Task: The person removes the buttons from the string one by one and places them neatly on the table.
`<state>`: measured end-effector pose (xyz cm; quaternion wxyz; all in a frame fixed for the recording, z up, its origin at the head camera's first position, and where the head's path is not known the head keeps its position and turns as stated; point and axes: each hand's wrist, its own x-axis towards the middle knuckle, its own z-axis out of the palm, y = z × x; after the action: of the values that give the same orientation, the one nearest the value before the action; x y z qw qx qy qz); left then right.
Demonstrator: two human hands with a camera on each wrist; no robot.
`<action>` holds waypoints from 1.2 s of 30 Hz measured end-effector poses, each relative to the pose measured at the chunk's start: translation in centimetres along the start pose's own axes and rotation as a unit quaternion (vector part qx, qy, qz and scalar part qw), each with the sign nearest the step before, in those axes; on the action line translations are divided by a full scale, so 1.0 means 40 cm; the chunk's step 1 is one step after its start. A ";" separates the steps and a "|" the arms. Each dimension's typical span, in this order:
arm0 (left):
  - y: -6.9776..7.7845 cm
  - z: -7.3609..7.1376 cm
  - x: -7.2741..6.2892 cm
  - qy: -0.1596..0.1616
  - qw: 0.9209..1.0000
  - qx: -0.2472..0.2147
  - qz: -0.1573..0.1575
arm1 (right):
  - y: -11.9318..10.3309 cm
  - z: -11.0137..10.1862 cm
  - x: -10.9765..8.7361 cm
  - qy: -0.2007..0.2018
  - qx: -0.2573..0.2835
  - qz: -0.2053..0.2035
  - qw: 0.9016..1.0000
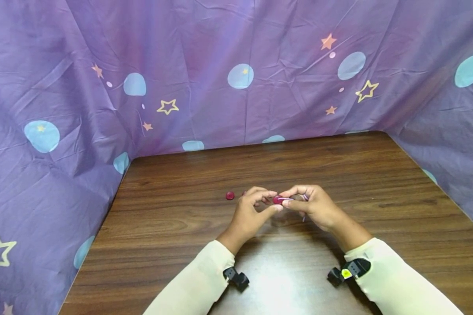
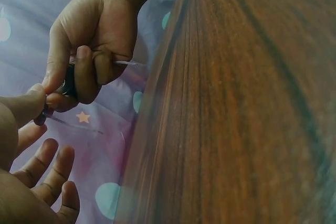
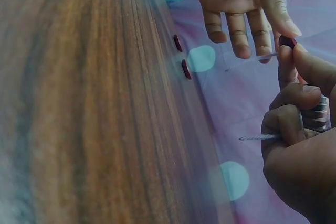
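Note:
A red button (image 1: 277, 200) is held between my two hands above the table, with a pale cord (image 1: 287, 199) running across its face. My left hand (image 1: 251, 209) pinches the button's edge between thumb and forefinger; its other fingers are spread in the right wrist view. On the opposite side my right hand (image 1: 317, 209) pinches the button with thumb and forefinger. Its curled fingers also hold a dark ribbed piece (image 3: 317, 114), mostly hidden, and a twisted cord end (image 3: 257, 137) sticks out from them. Another red button (image 1: 230, 195) lies left of my left hand.
A second loose red button (image 3: 186, 69) shows on the brown wooden table (image 1: 173, 236) in the right wrist view. Purple patterned cloth (image 1: 205, 52) hangs along the back and both sides of the table. Each sleeve carries a black wrist camera (image 1: 236, 278).

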<state>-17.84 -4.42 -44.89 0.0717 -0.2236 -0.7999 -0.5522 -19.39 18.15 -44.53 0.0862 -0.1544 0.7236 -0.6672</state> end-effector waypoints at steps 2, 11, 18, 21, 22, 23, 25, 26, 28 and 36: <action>0.000 0.001 0.000 -0.003 1.000 -0.003 -0.001 | 0.002 -0.001 0.001 -0.001 -0.001 -0.001 1.000; -0.001 0.005 -0.001 0.000 1.000 -0.016 0.001 | 0.006 0.000 0.001 0.002 -0.008 -0.004 1.000; -0.001 0.005 0.000 0.002 1.000 -0.017 0.001 | 0.002 -0.001 0.003 0.022 -0.007 -0.010 1.000; -0.001 0.004 0.000 0.005 1.000 -0.019 0.001 | -0.003 -0.001 0.003 0.023 -0.002 -0.012 1.000; 0.000 0.004 0.000 0.005 1.000 -0.020 -0.001 | -0.004 -0.001 0.003 0.023 -0.001 -0.013 1.000; 0.000 0.004 0.001 0.006 1.000 -0.020 0.000 | -0.006 -0.001 0.003 0.023 -0.001 -0.013 1.000; 0.000 0.005 0.001 0.008 1.000 -0.019 0.001 | -0.006 -0.002 0.003 0.024 0.002 -0.012 1.000; 0.001 0.005 0.001 0.008 1.000 -0.018 0.002 | -0.005 -0.002 0.003 0.023 0.003 -0.011 1.000; 0.001 0.005 0.000 0.008 1.000 -0.016 0.003 | -0.002 -0.003 0.003 0.026 0.004 -0.009 1.000; 0.002 0.005 -0.003 0.005 1.000 -0.019 0.000 | 0.007 -0.005 0.004 0.029 0.006 -0.005 1.000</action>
<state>-17.68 -4.26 -44.95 0.0711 -0.2219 -0.7888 -0.5688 -19.63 18.32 -44.78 0.0629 -0.1375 0.7210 -0.6763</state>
